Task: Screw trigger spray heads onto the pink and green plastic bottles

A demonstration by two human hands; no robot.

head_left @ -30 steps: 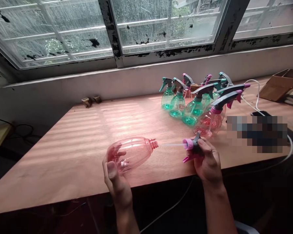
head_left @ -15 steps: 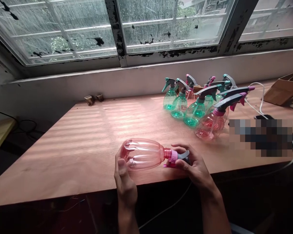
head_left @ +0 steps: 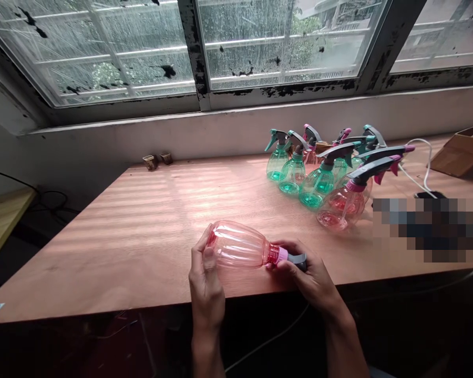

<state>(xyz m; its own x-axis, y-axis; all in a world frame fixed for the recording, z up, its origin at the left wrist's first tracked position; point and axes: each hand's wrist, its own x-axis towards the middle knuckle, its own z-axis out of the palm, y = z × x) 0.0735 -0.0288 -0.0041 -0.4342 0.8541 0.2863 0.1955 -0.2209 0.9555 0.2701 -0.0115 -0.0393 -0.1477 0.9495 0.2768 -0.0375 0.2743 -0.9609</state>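
Observation:
A clear pink spray bottle (head_left: pixel 240 244) lies sideways in the air above the table's front edge, its base to the left and its neck to the right. My left hand (head_left: pixel 207 275) is wrapped round the base, thumb toward me. Around the spray head (head_left: pixel 297 260), grey with a pink collar, closes my right hand (head_left: pixel 313 273); its thumb rests by the collar, and the trigger is mostly hidden by the fingers. The collar sits at the bottle's threaded neck, part of whose thread still shows.
Several green spray bottles (head_left: pixel 315 186) and pink spray bottles (head_left: pixel 341 207) stand grouped at the right of the wooden table (head_left: pixel 142 241). Beyond them are a white cable (head_left: pixel 429 168) and a cardboard box (head_left: pixel 463 152). Two small brownish objects (head_left: pixel 150 162) sit at the back edge, below the window.
The bottle's neck has come closer to the spray head's collar, with less thread showing. The bottle has turned slightly, and my right fingers have closed further round the collar.

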